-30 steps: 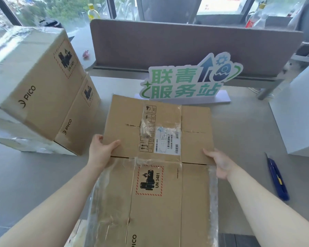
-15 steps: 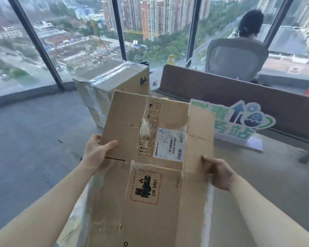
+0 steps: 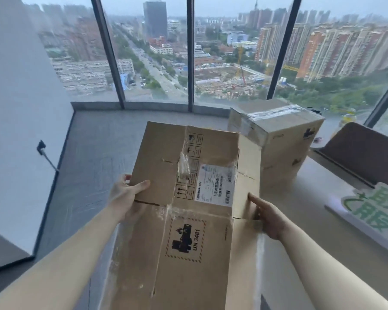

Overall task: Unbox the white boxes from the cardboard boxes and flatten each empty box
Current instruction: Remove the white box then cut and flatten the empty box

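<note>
The flattened box (image 3: 188,209) gripped at both side edges is matt brown corrugated cardboard, with glossy, wrinkled clear tape (image 3: 184,164) and a smooth white paper shipping label (image 3: 214,186) between the grips. Beyond the right grip, the sealed carton (image 3: 278,139) is the same matt cardboard under shiny tape.

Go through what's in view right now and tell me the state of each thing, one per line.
flattened cardboard box: collapsed flat, held up off the desk, loose tape on it
left hand: grips the box's left edge
right hand: grips its right edge
stacked cardboard boxes: taped shut, on the desk
green sign: upright on the desk
</note>
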Demonstrator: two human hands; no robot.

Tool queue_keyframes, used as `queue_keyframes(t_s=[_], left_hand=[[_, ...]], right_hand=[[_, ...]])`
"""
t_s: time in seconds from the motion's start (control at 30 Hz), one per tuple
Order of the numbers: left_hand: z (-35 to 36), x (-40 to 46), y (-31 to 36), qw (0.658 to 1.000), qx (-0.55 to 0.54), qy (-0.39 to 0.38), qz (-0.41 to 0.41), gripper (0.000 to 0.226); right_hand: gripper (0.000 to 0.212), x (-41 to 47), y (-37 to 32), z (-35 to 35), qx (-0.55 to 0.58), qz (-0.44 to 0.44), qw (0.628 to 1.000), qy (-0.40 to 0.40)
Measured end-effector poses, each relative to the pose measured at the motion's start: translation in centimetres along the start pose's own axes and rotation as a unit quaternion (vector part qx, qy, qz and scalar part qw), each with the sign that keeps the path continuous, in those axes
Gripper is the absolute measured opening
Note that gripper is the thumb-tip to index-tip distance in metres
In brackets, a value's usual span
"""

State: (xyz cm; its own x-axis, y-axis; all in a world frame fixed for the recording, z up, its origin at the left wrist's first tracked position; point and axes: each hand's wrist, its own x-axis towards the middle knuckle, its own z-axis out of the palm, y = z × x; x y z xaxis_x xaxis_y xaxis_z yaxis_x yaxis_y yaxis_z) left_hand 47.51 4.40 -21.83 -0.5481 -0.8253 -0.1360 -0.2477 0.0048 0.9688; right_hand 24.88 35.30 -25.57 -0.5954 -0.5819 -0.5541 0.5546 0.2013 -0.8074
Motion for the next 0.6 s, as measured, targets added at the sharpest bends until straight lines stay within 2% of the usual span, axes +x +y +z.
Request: queue_keyframes(t_s=[0.07, 0.17, 0.27, 0.37, 0.47, 0.6], left_hand=[[-3.0, 1.0, -1.6, 0.999, -0.012, 0.039, -0.010, 0.038], [-6.9, 3.4, -4.5, 0.996, -0.013, 0.083, -0.031, 0.032], [-10.4, 7.1, -7.2, 0.992, -0.004, 0.108, -0.060, 0.041], [-12.7, 11.4, -9.8, 0.990, -0.005, 0.108, -0.091, 0.045], [-13.9, 15.5, -12.6, 0.988, 0.000, 0.105, -0.117, 0.046], [-14.6, 19.7, -17.0, 0.982, 0.004, 0.107, -0.153, 0.044]], right_hand=[[0.038, 2.2, -0.7, 3.3, -0.069, -0.037, 0.996, 0.051], [0.046, 6.0, -0.7, 7.8, -0.184, -0.076, 0.976, 0.092], [0.044, 9.8, -0.7, 11.6, -0.264, -0.108, 0.948, 0.138], [0.036, 13.8, -0.6, 15.1, -0.344, -0.110, 0.922, 0.143], [0.032, 18.3, 0.5, 18.0, -0.375, -0.105, 0.912, 0.130], [0.025, 23.2, 2.8, 21.2, -0.358, -0.099, 0.919, 0.132]])
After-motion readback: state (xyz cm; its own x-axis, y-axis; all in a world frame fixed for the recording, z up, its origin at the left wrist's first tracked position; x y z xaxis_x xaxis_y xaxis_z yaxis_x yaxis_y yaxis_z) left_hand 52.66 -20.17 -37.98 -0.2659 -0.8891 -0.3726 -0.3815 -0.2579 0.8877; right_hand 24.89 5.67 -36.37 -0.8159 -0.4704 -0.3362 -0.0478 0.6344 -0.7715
